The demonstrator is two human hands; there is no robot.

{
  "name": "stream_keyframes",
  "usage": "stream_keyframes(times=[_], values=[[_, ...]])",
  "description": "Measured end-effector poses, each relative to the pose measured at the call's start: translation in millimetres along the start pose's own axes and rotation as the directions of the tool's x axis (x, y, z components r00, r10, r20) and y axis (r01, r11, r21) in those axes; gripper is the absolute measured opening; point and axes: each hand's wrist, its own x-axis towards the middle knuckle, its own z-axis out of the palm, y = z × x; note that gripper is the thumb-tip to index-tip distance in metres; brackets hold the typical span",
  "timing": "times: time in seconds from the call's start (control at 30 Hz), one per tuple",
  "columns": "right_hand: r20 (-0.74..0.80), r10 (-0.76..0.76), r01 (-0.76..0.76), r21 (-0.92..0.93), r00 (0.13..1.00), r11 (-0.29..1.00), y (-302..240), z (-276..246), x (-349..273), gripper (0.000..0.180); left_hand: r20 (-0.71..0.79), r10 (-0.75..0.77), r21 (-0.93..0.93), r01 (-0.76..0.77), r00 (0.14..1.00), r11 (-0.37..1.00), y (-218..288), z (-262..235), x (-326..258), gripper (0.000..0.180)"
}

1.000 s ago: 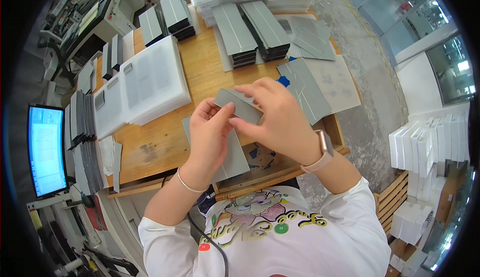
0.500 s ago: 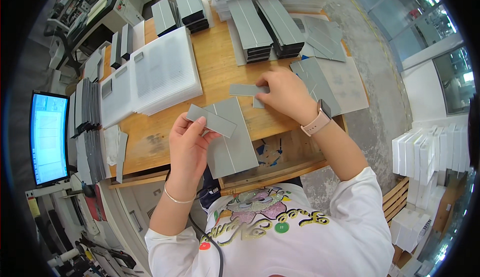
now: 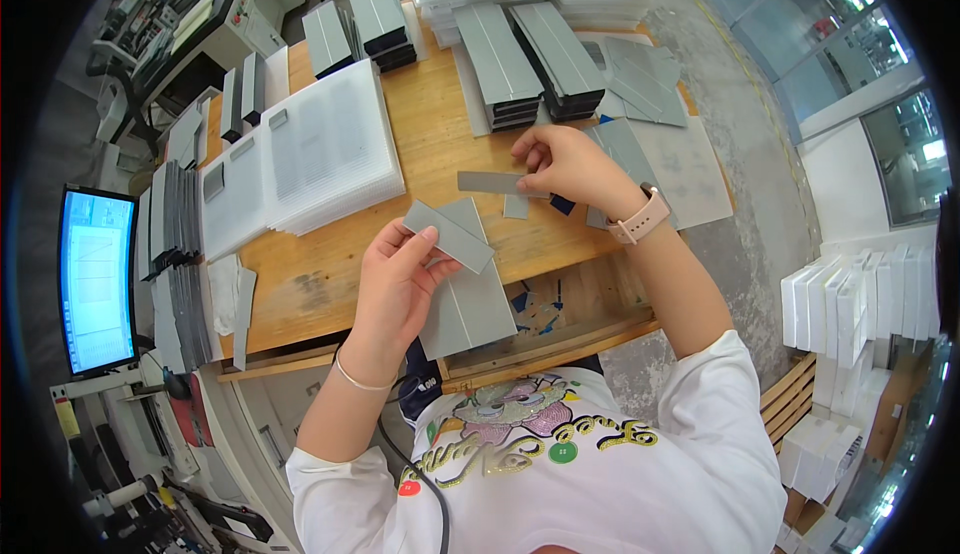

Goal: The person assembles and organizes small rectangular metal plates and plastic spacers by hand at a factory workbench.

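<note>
Between the thumb and fingers of my left hand is a small grey rectangular plate, tilted above a larger grey sheet. That sheet has a thin pale line and reaches over the table's front edge. My right hand pinches a narrow grey strip by its right end, just above the wood. Below the strip lies a small pale grey piece, with a dark blue piece beside it under my hand. Another grey sheet is partly hidden behind my right wrist.
Stacks of grey plates stand at the back of the wooden table. A pile of translucent sheets lies to the left, near a lit monitor. An open drawer with blue scraps sits below the front edge.
My left hand has moved slightly right and up with the plate. My right hand has shifted a little with the strip, and the dark blue piece now shows under it.
</note>
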Motion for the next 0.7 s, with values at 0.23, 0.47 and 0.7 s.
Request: stream_keyframes(times=[0.23,0.47,0.7], values=[[0.133,0.019,-0.09,0.55,0.991,0.83,-5.1,-16.3,-10.8,0.032,0.03,-0.059,0.031,0.058,0.998,0.998,-2.1,8.5,12.9,0.009],[-0.088,-0.022,0.08,0.739,0.996,0.669,-34.5,13.3,-51.9,0.028,0.075,-0.022,0.01,0.022,0.997,1.0,-19.3,18.8,19.0,0.008],[-0.038,-0.068,0.075,0.73,0.997,0.68,-45.9,20.7,-56.9,0.027,0.028,0.025,0.019,-0.026,0.999,0.999,-20.9,18.2,16.2,0.01]])
